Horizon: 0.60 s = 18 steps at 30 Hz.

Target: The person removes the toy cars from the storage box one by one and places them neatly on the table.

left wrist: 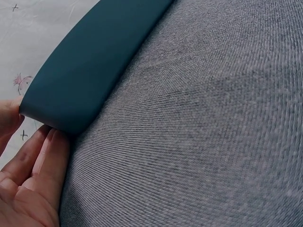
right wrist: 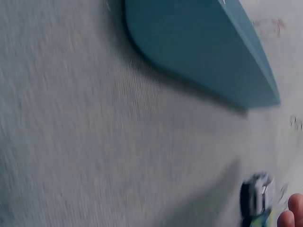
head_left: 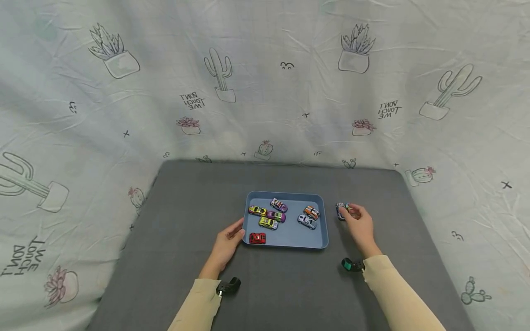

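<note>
My left hand (head_left: 225, 241) holds the blue tray (head_left: 290, 243) at its left edge. In the left wrist view the thumb is at the rim, and the fingers (left wrist: 56, 151) touch the outside wall near the corner. Right of the tray, my right hand (head_left: 361, 225) is over a white-and-black toy car (head_left: 341, 210) with a green end. Fingertips (right wrist: 287, 218) show close beside that car (right wrist: 258, 196) in the blurred right wrist view; contact is unclear. Inside the tray are a red toy car (head_left: 257, 238), a silver one (head_left: 307, 222), an orange one (head_left: 311, 212) and several yellow or purple ones.
A dark grey cloth-covered table (head_left: 198, 193) lies beneath everything. Behind and around it hangs a pale curtain (head_left: 265, 82) printed with cacti. A black wrist device (head_left: 228, 286) is on the left arm, another (head_left: 353, 265) on the right.
</note>
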### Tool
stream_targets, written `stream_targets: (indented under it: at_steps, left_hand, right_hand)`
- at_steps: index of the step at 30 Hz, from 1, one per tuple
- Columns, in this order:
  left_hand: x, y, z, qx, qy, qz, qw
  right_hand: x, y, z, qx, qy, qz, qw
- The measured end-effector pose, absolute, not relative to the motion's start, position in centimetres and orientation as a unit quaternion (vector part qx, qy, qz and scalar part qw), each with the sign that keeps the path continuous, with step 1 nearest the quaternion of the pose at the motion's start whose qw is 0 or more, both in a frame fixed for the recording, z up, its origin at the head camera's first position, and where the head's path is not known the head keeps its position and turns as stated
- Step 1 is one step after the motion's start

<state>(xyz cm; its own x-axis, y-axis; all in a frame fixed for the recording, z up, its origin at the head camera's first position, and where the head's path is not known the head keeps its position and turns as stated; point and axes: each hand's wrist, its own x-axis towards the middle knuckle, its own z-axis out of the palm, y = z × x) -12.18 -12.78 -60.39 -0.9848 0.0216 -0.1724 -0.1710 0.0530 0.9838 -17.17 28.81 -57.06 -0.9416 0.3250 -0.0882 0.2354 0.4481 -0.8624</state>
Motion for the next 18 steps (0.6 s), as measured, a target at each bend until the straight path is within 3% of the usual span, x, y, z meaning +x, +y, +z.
stream_targets:
  at_steps: [18]
  left_hand:
    - [-12.2, -12.7, -60.5, -0.05, 0.719, 0.69, 0.066]
  right_hand:
    - [-16.4, 23.1, -55.9, -0.005, -0.89, 0.455, 0.043]
